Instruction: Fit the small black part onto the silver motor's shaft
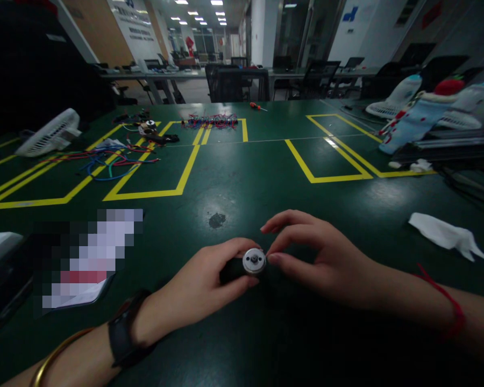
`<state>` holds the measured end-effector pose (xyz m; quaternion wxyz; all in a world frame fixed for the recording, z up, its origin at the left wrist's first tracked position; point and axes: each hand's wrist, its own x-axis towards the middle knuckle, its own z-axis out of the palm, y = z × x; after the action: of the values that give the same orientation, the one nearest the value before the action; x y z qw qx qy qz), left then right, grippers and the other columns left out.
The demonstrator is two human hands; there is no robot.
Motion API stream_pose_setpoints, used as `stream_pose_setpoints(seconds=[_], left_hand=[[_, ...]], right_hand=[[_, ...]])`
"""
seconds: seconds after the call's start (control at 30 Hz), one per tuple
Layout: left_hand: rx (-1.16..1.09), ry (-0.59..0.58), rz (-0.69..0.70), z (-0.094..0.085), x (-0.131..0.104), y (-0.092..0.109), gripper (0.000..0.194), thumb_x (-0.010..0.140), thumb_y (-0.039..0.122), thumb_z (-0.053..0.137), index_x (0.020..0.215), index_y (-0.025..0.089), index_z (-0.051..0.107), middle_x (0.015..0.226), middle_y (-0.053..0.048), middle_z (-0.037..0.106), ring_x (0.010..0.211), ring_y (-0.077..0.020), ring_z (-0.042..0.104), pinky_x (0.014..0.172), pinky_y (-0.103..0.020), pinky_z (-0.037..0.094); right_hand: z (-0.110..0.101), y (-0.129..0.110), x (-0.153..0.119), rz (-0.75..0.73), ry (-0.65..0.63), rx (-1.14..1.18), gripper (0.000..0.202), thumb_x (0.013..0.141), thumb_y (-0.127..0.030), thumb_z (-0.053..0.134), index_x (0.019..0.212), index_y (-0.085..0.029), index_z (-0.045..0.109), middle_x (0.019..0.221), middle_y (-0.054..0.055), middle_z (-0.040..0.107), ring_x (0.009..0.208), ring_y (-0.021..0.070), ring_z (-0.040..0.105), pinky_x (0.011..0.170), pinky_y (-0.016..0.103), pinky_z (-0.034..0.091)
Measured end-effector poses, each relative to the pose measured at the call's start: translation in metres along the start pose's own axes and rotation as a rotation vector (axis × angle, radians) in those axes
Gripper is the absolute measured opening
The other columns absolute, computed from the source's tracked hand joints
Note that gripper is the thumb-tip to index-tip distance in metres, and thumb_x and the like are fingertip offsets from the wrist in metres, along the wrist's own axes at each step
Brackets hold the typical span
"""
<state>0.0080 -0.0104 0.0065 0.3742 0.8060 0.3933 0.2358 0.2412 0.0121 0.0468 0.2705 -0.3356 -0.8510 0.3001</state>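
Motor (254, 262) in left hand (204, 277), right hand (331, 255) just beside.

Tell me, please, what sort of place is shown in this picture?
Probably an office with a workshop table. Wires and a screwdriver lie on the green table, which is marked with yellow tape, and desks and chairs stand behind it.

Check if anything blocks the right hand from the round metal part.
Nothing visible: the right hand is close beside the round metal part, and the left hand, holding it, leaves the facing side uncovered.
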Motion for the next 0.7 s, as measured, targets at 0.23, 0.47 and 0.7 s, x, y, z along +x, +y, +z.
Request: stream_pose_setpoints(seconds=[0.23,0.47,0.7], left_hand=[[0.009,-0.022,-0.02,-0.002,-0.001,0.001,0.036,0.089,0.023,0.063,0.124,0.027,0.053,0.119,-0.001,0.064,0.105,-0.0197,0.062,0.091,-0.032,0.049],[0.018,-0.038,-0.037,-0.003,0.0,0.001,0.038,0.09,0.022,0.063,0.126,0.028,0.052,0.121,0.0,0.063,0.107,-0.0194,0.061,0.092,-0.032,0.049],[0.029,-0.032,-0.047,-0.003,-0.002,-0.002,0.039,0.09,0.023,0.063,0.126,0.03,0.051,0.123,0.002,0.062,0.109,-0.0181,0.06,0.095,-0.03,0.047]], right_hand=[[-0.013,0.036,-0.02,0.281,0.105,0.271,0.013,0.088,-0.033,0.064,0.085,-0.021,0.068,0.097,0.004,0.067,0.09,0.0192,0.064,0.079,0.032,0.05],[-0.008,0.054,-0.03,0.49,0.248,0.637,0.014,0.084,-0.036,0.07,0.085,-0.022,0.068,0.08,0.0,0.066,0.073,0.0135,0.061,0.064,0.025,0.048],[-0.008,0.05,-0.03,0.526,0.227,0.659,0.014,0.084,-0.036,0.07,0.081,-0.023,0.068,0.077,-0.002,0.064,0.067,0.01,0.057,0.058,0.022,0.044]])
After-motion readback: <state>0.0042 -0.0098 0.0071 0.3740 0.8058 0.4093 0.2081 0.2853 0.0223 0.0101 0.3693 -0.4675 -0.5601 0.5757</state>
